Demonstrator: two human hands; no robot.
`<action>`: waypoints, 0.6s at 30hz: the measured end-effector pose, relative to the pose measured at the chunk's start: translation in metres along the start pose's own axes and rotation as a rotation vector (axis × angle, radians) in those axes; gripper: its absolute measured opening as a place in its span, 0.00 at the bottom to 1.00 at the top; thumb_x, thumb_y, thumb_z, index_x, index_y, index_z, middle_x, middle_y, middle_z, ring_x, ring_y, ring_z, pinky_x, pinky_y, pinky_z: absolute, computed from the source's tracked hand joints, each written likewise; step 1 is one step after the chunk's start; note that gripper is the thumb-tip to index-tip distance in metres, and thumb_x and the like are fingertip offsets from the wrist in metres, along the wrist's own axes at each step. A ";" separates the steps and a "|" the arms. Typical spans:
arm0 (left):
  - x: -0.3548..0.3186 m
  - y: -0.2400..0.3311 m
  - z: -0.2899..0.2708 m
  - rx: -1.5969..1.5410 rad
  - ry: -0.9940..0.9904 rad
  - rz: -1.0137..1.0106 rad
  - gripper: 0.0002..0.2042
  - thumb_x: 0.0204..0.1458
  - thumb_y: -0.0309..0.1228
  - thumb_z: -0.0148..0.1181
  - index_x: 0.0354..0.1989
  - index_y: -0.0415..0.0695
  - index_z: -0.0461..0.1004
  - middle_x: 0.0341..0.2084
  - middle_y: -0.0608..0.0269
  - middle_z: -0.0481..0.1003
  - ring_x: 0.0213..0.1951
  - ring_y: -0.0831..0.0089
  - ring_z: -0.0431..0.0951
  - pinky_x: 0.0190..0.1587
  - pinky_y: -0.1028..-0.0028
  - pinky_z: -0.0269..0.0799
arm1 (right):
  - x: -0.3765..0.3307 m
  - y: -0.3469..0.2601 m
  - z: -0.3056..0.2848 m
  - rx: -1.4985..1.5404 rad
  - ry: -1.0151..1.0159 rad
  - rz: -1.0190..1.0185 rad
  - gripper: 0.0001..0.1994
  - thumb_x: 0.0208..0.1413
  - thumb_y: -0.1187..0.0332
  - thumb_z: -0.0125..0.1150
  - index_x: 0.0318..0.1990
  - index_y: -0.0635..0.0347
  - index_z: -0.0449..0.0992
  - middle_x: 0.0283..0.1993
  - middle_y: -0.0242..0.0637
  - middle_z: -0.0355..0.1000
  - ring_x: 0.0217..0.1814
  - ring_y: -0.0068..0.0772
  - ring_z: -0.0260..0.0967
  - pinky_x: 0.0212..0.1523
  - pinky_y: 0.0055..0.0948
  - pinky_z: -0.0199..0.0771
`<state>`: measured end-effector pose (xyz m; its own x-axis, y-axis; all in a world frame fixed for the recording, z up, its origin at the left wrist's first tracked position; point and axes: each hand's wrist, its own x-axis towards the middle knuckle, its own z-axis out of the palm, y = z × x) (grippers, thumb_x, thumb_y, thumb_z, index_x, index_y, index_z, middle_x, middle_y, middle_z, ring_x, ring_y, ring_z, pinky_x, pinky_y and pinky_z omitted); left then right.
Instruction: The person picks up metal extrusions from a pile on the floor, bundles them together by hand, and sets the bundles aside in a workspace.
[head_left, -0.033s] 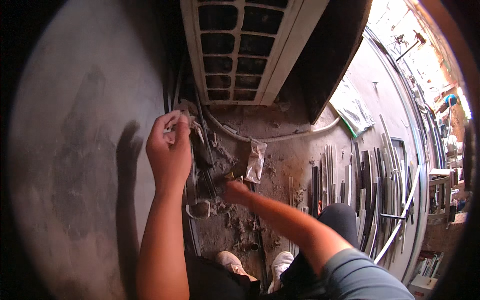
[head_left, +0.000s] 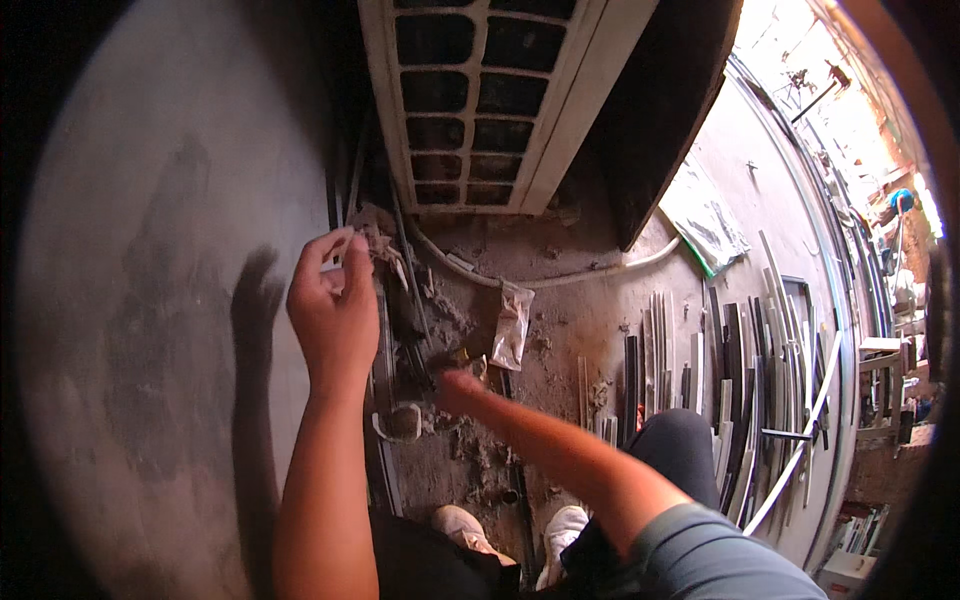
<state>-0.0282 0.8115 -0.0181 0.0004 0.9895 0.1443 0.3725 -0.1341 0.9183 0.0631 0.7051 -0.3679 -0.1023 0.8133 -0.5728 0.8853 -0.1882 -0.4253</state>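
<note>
The left hand (head_left: 335, 300) was raised beside the grey wall (head_left: 170, 330), its thumb and fingers curled close together. A crumpled pale scrap (head_left: 383, 246) was at the fingertips, but I cannot tell if they gripped it. The right hand (head_left: 460, 392) was low over the dusty floor (head_left: 560, 395), near a small yellowish piece (head_left: 461, 354); it was blurred, so its grip I cannot tell. If the scrap was only loosely pinched, it could have dropped between the dark strips (head_left: 412, 265) next to it. With so quick a right hand, knuckles could have scraped on the strips' edges, or the silvery packet (head_left: 513, 325) could have been knocked. The loose debris (head_left: 485, 450) near the 2 shoes (head_left: 463, 525) could have raised dust if disturbed.
</note>
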 end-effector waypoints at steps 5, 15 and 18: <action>0.006 -0.011 -0.015 -0.102 0.182 0.043 0.15 0.66 0.38 0.56 0.52 0.39 0.74 0.38 0.61 0.79 0.39 0.72 0.80 0.42 0.73 0.72 | -0.003 -0.085 -0.014 0.518 0.717 0.213 0.17 0.60 0.57 0.55 0.45 0.63 0.73 0.48 0.53 0.71 0.49 0.61 0.70 0.50 0.53 0.74; 0.008 -0.009 -0.020 -0.085 0.254 0.157 0.12 0.65 0.34 0.56 0.47 0.38 0.75 0.33 0.59 0.79 0.34 0.73 0.79 0.38 0.73 0.73 | -0.003 -0.094 -0.067 0.640 0.943 0.241 0.18 0.51 0.55 0.64 0.43 0.57 0.73 0.45 0.48 0.73 0.54 0.57 0.71 0.50 0.49 0.75; 0.008 -0.015 -0.023 -0.059 0.249 0.135 0.11 0.64 0.33 0.56 0.46 0.38 0.75 0.33 0.60 0.79 0.32 0.73 0.79 0.37 0.73 0.73 | 0.011 -0.074 -0.076 0.396 0.862 0.303 0.23 0.49 0.54 0.66 0.47 0.58 0.71 0.46 0.48 0.74 0.54 0.55 0.73 0.49 0.48 0.76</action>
<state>-0.0554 0.8203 -0.0220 -0.1844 0.9200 0.3458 0.3295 -0.2736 0.9037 0.0316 0.7702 -0.2895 0.6068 0.7927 -0.0583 0.5879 -0.4969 -0.6384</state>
